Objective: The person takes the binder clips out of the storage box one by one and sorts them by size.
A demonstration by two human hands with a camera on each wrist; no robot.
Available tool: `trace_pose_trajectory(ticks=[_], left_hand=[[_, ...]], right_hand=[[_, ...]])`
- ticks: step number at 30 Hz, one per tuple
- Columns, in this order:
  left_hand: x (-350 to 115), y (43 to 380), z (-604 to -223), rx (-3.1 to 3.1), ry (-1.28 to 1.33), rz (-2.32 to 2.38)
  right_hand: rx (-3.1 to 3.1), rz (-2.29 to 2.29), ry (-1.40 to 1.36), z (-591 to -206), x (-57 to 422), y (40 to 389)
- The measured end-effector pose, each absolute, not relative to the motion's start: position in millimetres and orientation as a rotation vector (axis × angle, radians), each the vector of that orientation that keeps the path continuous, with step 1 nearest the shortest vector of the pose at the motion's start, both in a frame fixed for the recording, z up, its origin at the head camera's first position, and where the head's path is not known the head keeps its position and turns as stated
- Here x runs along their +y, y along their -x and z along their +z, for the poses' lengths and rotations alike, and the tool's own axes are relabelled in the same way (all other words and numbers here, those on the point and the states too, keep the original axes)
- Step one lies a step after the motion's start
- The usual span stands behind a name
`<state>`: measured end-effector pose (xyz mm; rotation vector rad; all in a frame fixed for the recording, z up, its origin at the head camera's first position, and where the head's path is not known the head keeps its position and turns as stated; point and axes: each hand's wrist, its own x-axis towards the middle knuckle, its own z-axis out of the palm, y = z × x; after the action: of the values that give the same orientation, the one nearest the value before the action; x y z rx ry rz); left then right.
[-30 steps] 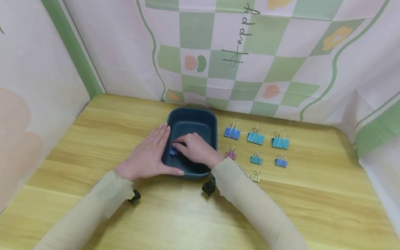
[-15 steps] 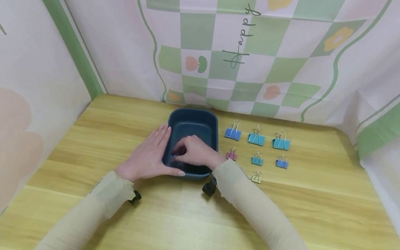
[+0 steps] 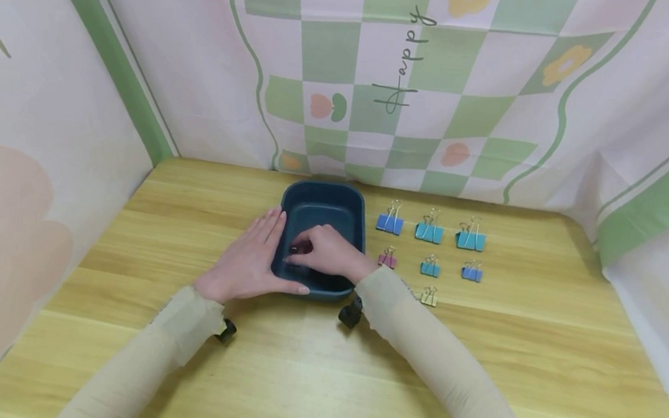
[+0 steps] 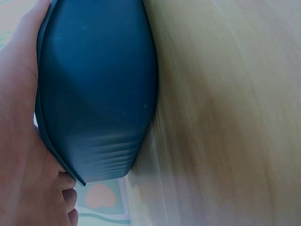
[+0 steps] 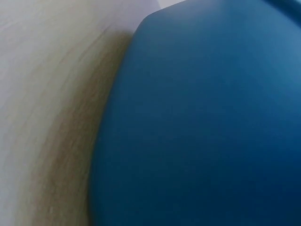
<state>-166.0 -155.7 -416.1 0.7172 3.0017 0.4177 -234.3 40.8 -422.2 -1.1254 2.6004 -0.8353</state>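
Observation:
A dark blue plastic box (image 3: 324, 193) stands on the wooden table. My left hand (image 3: 246, 258) rests along its left rim and near-left corner with fingers straight and thumb spread over the front rim. In the left wrist view, the left hand (image 4: 21, 132) lies against the rim of the box (image 4: 99, 84). My right hand (image 3: 326, 249) reaches inside with curled fingers, pinching what looks like a small dark binder clip (image 3: 294, 250), mostly hidden by the fingers. The right wrist view shows only the outer wall of the box (image 5: 188, 117) and the table, not the hand.
Right of the box, binder clips stand in rows: a large blue one (image 3: 389, 224), two large teal ones (image 3: 429, 233), a pink (image 3: 387, 260), a small teal (image 3: 430, 269), a small blue (image 3: 471, 274) and a yellow one (image 3: 429, 299). A patterned curtain (image 3: 384, 54) hangs behind the table.
The right hand's fingers shift slightly inside the box; a blue clip seen below them a second ago no longer shows. The left hand and the clips on the table stay put.

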Motion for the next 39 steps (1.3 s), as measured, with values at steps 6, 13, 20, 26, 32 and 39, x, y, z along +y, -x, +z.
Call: trace_pose_trajectory(ticks=[6, 13, 20, 26, 32, 39], left_hand=[[-156.2, 165.7, -416.1, 2.996, -0.709, 0.417], [-154.5, 167.2, -415.9, 2.995, -0.718, 0.417], [-154.5, 167.0, -415.7, 2.997, -0.718, 0.448], [-154.5, 166.2, -416.4, 2.996, -0.688, 0.469], [-154.0, 166.6, -416.0, 3.005, -0.688, 0.478], [-154.5, 166.4, -416.3, 2.987, -0.683, 0.448]], right_hand=[[2.612, -0.8, 1.121, -422.2, 41.5, 235.0], [2.627, -0.856, 1.156, -420.0, 46.0, 235.5], [2.651, -0.996, 1.127, -400.2, 60.1, 230.0], [2.645, -1.091, 1.045, -371.6, 89.0, 223.4], [2.69, -1.121, 0.912, -351.0, 131.5, 214.2], [2.751, -1.147, 0.81, -349.0, 188.1, 210.4]])
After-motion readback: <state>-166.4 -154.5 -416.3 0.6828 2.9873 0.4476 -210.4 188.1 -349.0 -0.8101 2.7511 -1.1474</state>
